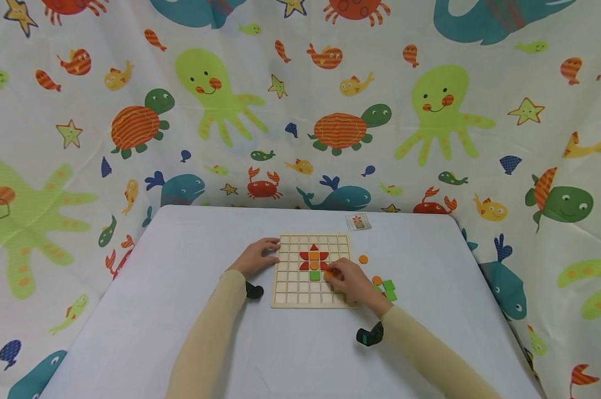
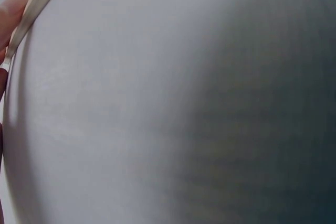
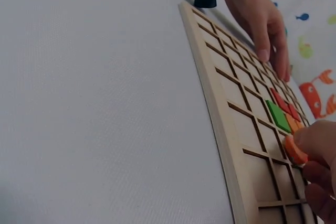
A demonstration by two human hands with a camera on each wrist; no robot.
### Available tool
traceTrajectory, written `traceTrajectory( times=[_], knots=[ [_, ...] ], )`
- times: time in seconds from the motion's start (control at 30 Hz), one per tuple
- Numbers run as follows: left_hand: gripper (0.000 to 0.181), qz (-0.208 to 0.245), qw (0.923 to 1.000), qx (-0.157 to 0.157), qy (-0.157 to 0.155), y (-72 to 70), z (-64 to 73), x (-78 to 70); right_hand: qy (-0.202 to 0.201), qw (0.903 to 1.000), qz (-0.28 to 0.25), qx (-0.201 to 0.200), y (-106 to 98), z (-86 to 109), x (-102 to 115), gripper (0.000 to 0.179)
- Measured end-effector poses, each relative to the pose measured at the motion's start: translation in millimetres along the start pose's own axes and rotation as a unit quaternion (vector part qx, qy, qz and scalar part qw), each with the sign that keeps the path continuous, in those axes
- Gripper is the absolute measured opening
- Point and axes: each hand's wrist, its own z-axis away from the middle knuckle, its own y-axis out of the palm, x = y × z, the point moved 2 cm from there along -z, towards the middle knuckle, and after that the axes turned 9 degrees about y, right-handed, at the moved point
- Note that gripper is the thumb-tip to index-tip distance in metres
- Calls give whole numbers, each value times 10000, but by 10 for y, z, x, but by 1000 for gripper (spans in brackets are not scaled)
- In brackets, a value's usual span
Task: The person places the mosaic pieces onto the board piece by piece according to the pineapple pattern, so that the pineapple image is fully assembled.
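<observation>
A wooden grid board (image 1: 292, 296) lies on the white table. Around its middle, red petal-like pieces (image 1: 305, 256) and a red triangle (image 1: 314, 247) surround orange pieces (image 1: 314, 256), with a green square (image 1: 314, 275) just below. My right hand (image 1: 352, 280) pinches an orange disc (image 3: 295, 150) between thumb and fingers, low over the grid, right of the green square. At the board's left edge is my left hand (image 1: 254, 256), its fingers and thumb resting along the rim. In the left wrist view only fingertips (image 2: 11, 14) show at that edge.
Right of the board lie loose orange discs (image 1: 363, 259) and several green squares (image 1: 389, 285), partly behind my right wrist. A small picture card (image 1: 358, 221) lies near the table's back edge. Behind hangs a curtain (image 1: 280, 194) printed with sea animals.
</observation>
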Motion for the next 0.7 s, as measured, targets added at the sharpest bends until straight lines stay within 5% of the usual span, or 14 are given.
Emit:
traceTrajectory(
  times=[0.7],
  knots=[
    [51,25,9999,50,-100,10,-5,41,-22,9995,205,-244,92,-25,27,22]
  ],
)
